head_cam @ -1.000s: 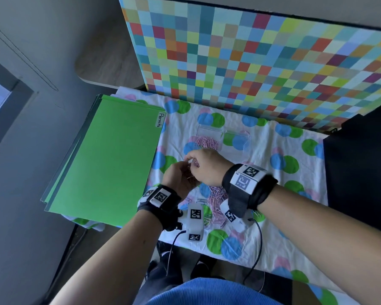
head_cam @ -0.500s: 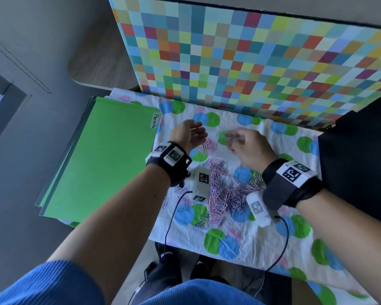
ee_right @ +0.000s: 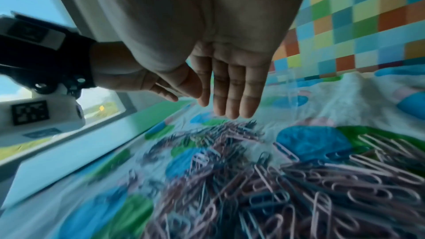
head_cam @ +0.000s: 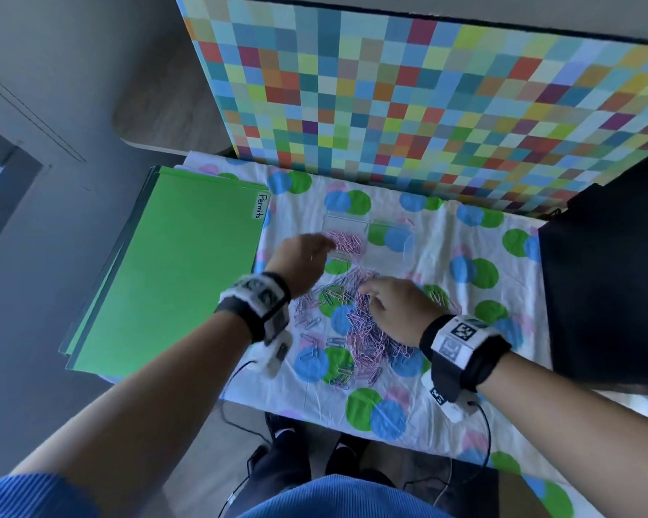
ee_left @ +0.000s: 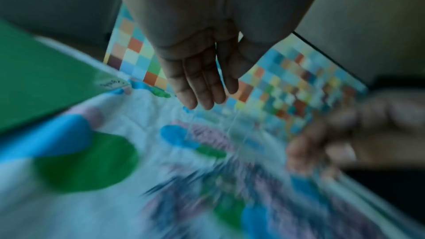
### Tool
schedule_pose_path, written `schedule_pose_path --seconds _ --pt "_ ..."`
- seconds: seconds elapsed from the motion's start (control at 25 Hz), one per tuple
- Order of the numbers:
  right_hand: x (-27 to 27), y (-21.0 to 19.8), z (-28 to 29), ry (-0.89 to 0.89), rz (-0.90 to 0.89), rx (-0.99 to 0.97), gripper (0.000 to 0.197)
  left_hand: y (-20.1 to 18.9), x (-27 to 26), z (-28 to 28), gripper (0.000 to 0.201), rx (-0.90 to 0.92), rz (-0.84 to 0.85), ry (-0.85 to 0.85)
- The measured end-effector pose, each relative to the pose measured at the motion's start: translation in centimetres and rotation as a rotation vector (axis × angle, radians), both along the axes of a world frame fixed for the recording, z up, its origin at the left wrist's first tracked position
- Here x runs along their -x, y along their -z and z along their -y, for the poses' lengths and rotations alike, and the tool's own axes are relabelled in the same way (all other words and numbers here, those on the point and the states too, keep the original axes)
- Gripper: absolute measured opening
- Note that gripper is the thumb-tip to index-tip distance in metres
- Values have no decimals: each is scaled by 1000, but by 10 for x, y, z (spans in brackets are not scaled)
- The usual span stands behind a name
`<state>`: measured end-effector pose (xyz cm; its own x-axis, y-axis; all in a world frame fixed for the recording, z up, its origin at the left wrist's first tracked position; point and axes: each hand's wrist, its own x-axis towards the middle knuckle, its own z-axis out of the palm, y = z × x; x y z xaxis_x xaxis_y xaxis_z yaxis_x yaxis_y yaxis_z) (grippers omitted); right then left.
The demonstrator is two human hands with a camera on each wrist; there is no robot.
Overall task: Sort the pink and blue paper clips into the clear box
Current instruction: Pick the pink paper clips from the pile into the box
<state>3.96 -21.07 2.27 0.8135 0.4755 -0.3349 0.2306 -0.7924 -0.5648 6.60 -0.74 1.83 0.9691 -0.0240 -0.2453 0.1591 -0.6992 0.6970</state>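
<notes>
Paper clips (head_cam: 356, 323), pink and blue mixed, are lying heaped mid-frame on the dotted cloth (head_cam: 464, 252). My left hand (head_cam: 302, 257) is hovering left of the clear box (head_cam: 369, 237), fingers straight, holding nothing. My right hand (head_cam: 397, 308) is reaching over the heap, fingers extended.

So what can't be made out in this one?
- Right compartment of the clear box: any blue clips, lost in the cloth pattern, head view.
- Clip pile: motion blur, left wrist view.
- Left hand fingertips: blurred, head view.
- Right hand fingertips: hidden by the hand, head view.
</notes>
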Motion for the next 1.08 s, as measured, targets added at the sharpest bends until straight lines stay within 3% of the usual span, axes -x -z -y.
schedule_pose_path --seconds 0.16,0.24,0.4,0.56,0.72,0.88,1.08 --pt "9 20 -22 -233 90 128 42 27 78 -18 48 -360 -61 355" --pt "8 27 -32 -300 117 215 48 40 108 -21 60 -459 -65 445" --pt "9 37 -40 -415 136 430 55 47 138 -26 64 -501 -43 406" --pt "16 42 -31 -467 100 473 56 47 149 -32 57 -497 -12 386" --pt "18 39 -27 -466 121 426 50 43 158 -31 44 -486 37 400" --pt "11 35 -40 -348 220 290 36 38 149 -27 30 -427 54 340" --pt "7 37 -64 -294 194 218 27 42 124 -31 37 -482 30 279"
